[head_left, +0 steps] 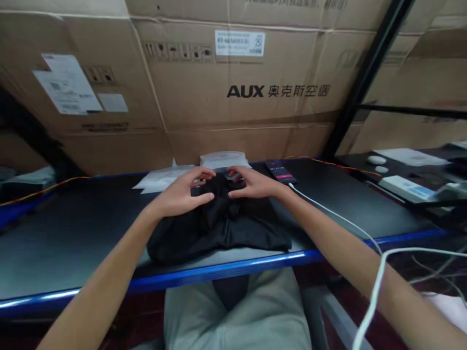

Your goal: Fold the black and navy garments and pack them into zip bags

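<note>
A crumpled black cloth (226,228) lies on the dark tabletop close to its blue front edge. Over the cloth's upper left part is my left hand (186,192), fingers curved and apart, with nothing between thumb and fingers. My right hand (251,183) mirrors it on the upper right, thumb and fingers also apart and holding nothing. A raised fold of the cloth stands between the two hands. Whether any fingertip touches the fabric cannot be made out.
White packets (164,177) and a white stack (224,159) lie behind the cloth. A phone (280,171) with a white cable (335,214) is at the right. Large cardboard boxes (204,107) stand behind the table (73,233). A side shelf holds a white box (406,188).
</note>
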A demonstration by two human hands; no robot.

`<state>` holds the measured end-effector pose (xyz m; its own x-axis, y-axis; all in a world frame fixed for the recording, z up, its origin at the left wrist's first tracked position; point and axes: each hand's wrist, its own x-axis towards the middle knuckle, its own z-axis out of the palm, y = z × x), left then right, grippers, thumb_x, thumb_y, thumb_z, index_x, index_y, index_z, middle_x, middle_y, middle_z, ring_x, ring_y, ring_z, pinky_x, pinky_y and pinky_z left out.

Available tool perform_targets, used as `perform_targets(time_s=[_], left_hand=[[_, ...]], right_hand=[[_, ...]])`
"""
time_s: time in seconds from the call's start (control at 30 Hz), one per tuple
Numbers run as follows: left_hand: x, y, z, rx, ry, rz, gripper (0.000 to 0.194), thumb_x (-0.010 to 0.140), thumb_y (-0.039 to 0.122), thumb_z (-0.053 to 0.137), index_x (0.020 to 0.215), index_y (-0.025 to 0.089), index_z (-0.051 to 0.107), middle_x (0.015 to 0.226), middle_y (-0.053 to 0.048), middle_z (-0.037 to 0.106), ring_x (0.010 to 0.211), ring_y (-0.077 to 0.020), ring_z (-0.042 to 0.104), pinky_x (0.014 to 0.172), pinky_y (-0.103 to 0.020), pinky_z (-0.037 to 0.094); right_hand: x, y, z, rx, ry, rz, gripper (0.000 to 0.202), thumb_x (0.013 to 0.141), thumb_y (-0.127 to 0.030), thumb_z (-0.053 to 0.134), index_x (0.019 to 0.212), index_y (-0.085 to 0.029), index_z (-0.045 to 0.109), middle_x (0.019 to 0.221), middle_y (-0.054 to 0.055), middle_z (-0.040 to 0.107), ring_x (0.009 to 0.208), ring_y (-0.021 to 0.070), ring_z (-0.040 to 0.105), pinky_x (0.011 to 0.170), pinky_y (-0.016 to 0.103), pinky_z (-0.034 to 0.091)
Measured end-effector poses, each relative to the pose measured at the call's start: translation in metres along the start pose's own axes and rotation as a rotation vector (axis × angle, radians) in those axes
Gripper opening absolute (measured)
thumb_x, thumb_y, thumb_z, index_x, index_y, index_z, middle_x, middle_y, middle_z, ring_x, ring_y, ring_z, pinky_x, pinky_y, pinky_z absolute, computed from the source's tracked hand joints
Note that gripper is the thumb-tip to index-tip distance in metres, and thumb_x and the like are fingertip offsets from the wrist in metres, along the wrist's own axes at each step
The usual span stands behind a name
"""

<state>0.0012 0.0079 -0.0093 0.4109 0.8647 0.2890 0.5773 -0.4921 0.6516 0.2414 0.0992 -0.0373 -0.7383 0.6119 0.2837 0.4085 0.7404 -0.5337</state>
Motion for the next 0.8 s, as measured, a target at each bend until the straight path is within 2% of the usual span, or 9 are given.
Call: perform_targets(time_s=[0.13,0.2,0.27,0.33,0.4,0.47,0.53,0.67,0.8], left_hand=[[0.002,-0.014,0.005,0.280,-0.207,-0.031,0.037,0.085,0.046,0.059,0.111,0.021,0.062,0.118,-0.008,0.066,0.110,-0.0265,0.060,0.102,-0.042,0.046],[0.003,-0.016,0.010,0.331,-0.251,-0.010,0.036,0.088,0.046,0.054,0.111,0.020,0.063,0.117,-0.009,0.066,0.109,-0.0264,0.061,0.101,-0.040,0.045],[0.005,-0.016,0.014,0.348,-0.219,0.028,0.037,0.089,0.046,0.052,0.112,0.019,0.063,0.118,-0.010,0.064,0.110,-0.0260,0.060,0.100,-0.038,0.045],[0.005,-0.017,0.015,0.391,-0.125,-0.005,0.043,0.086,0.053,0.055,0.112,0.019,0.061,0.118,-0.011,0.063,0.109,-0.0272,0.059,0.097,-0.038,0.046],[0.006,-0.019,0.012,0.463,-0.057,-0.136,0.055,0.081,0.063,0.058,0.112,0.018,0.059,0.110,-0.012,0.064,0.101,-0.0296,0.062,0.089,-0.040,0.048],[0.005,-0.023,0.010,0.507,-0.074,-0.285,0.066,0.076,0.071,0.058,0.112,0.017,0.058,0.098,-0.011,0.066,0.090,-0.0308,0.064,0.079,-0.040,0.048],[0.005,-0.027,0.010,0.477,-0.115,-0.338,0.071,0.074,0.073,0.059,0.116,0.017,0.055,0.092,-0.009,0.065,0.084,-0.0297,0.064,0.073,-0.039,0.047],[0.009,-0.032,0.016,0.303,-0.006,-0.187,0.061,0.074,0.057,0.066,0.117,0.018,0.048,0.097,-0.006,0.062,0.090,-0.0258,0.062,0.079,-0.037,0.049],[0.012,-0.035,0.019,0.226,0.149,-0.034,0.043,0.075,0.038,0.065,0.110,0.021,0.046,0.110,-0.007,0.060,0.103,-0.0241,0.060,0.093,-0.040,0.048]], right_hand=[[0.001,0.001,0.001,-0.050,-0.025,-0.042,0.059,0.079,-0.029,0.073,0.133,-0.014,0.053,0.136,0.017,0.057,0.106,0.0237,0.064,0.090,0.039,0.053],[0.002,0.000,0.001,-0.056,-0.041,-0.038,0.053,0.081,-0.022,0.069,0.131,-0.013,0.054,0.135,0.017,0.058,0.105,0.0221,0.064,0.090,0.036,0.053],[0.002,0.000,0.000,-0.071,-0.036,0.001,0.046,0.086,-0.019,0.063,0.130,-0.012,0.055,0.129,0.016,0.063,0.103,0.0206,0.065,0.089,0.034,0.052],[0.002,-0.001,-0.003,-0.114,-0.046,0.069,0.038,0.091,-0.026,0.060,0.126,-0.012,0.058,0.117,0.015,0.069,0.099,0.0203,0.066,0.087,0.033,0.052],[0.001,-0.002,-0.005,-0.162,-0.089,0.134,0.038,0.093,-0.038,0.059,0.120,-0.012,0.063,0.106,0.013,0.072,0.093,0.0204,0.067,0.083,0.031,0.051],[0.001,-0.002,-0.006,-0.184,-0.147,0.159,0.042,0.092,-0.047,0.059,0.114,-0.012,0.067,0.100,0.012,0.073,0.088,0.0196,0.067,0.078,0.029,0.050],[0.001,-0.002,-0.006,-0.173,-0.174,0.168,0.044,0.091,-0.048,0.060,0.112,-0.011,0.068,0.098,0.011,0.073,0.085,0.0187,0.067,0.075,0.028,0.050],[0.002,-0.002,-0.006,-0.099,-0.095,0.213,0.043,0.093,-0.048,0.058,0.113,-0.011,0.067,0.102,0.010,0.073,0.087,0.0181,0.067,0.078,0.028,0.050],[0.001,-0.003,-0.007,0.100,-0.027,0.336,0.054,0.093,-0.059,0.050,0.119,-0.014,0.063,0.105,0.010,0.071,0.066,0.0131,0.065,0.065,0.026,0.052]])
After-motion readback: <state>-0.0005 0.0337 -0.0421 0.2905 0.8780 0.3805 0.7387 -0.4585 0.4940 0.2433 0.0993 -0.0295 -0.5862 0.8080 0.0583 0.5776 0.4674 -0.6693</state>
